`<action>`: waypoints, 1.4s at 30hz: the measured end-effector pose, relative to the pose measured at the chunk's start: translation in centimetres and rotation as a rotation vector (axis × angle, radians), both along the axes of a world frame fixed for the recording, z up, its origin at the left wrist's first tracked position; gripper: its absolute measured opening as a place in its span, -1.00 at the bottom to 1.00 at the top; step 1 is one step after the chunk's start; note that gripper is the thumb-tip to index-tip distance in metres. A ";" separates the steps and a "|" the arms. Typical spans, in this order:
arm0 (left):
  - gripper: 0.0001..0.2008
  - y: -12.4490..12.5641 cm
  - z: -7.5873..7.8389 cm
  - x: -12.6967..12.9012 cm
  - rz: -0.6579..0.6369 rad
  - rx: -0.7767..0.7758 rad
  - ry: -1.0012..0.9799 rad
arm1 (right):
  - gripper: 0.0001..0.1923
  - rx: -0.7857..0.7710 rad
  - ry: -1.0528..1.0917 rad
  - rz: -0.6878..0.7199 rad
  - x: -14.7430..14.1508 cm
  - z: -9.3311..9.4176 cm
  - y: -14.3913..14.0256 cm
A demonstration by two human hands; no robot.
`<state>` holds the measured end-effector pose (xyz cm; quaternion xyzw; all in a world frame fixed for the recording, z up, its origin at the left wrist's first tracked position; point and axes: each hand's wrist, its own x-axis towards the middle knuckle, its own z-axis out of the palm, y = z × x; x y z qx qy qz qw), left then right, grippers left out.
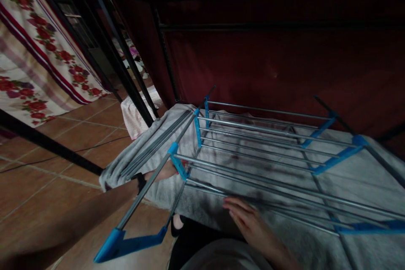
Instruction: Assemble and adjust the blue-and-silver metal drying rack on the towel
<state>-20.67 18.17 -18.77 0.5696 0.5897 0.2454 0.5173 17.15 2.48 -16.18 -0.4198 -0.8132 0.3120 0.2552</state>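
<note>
A metal drying rack (259, 143) with blue plastic joints stands in front of me, and a grey towel (357, 181) lies spread under and over its rods. My left hand (163, 171) reaches in from the left and grips the rack's side rod beside a blue joint (177, 160). My right hand (245, 217) lies flat with fingers apart on the grey towel at the rack's near edge, just under the front rods. A folded-down wing of rods (152, 147) hangs over the towel's left end.
Black metal bed-frame bars (117, 63) slant across the left. A floral sheet (38, 59) hangs at far left above a brown tiled floor (47, 185). A dark red curtain (284, 59) fills the back. A pale cloth (136, 114) lies on the floor.
</note>
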 end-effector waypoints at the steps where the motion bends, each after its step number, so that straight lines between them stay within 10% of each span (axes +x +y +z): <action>1: -0.69 -0.7 -0.3 -0.1 -0.010 -0.030 0.017 | -0.60 0.018 -0.033 -0.038 -0.1 -1.6 -0.5; 6: -0.55 -3.3 -1.6 0.0 -0.040 -0.046 0.020 | -0.54 0.240 -0.247 -0.184 -0.3 -6.1 0.3; 20: -0.60 -5.5 -5.0 1.1 -0.037 0.204 -0.086 | -0.64 0.172 -0.615 -0.018 -3.8 -3.0 4.8; 33: -0.63 -5.5 -4.1 0.9 -0.078 0.225 -0.156 | -0.52 0.256 -0.702 0.001 -3.9 -2.8 4.2; 42: -0.58 -6.0 -0.1 1.4 -0.073 0.132 -0.287 | -0.41 0.185 -0.640 -0.029 -2.4 -0.6 5.6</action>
